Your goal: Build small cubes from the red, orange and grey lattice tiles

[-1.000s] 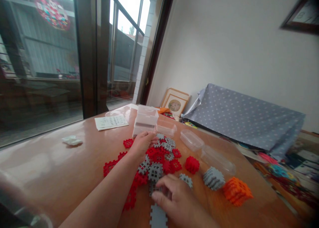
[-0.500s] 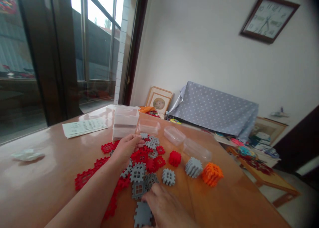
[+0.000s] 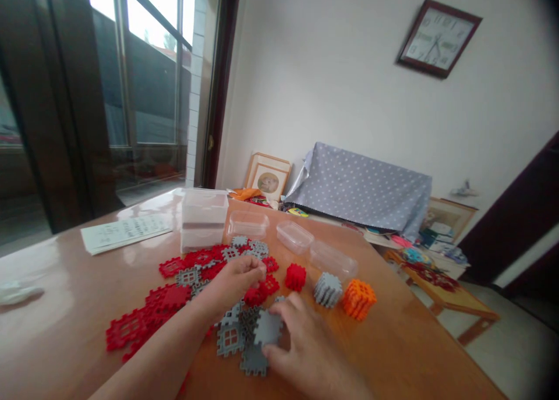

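Flat toothed building-block tiles in red and grey lie in a loose heap on the table. My right hand point(image 3: 301, 337) pinches a solid grey tile point(image 3: 267, 326) between thumb and fingers, tilted above other grey pieces. Below it are another solid grey tile point(image 3: 253, 360) and a grey window tile point(image 3: 230, 338). Over the middle of the heap, my left hand point(image 3: 242, 272) has its fingers curled together; whatever is in them, if anything, is hidden. Red tiles point(image 3: 172, 296) spread under and left of my left forearm. A red tile stack point(image 3: 296, 277) sits beyond my right hand.
To the right stand a grey tile stack point(image 3: 328, 289) and an orange tile stack point(image 3: 358, 299). Clear plastic trays point(image 3: 294, 237) lie behind them. Farther left are a translucent box point(image 3: 203, 213), printed sheets point(image 3: 126, 232) and a crumpled white bag point(image 3: 17, 293).
My right hand has moved forward, and a solid grey tile is now lifted in its fingers. My left hand has come nearer from the far part of the heap. The view has turned slightly right.
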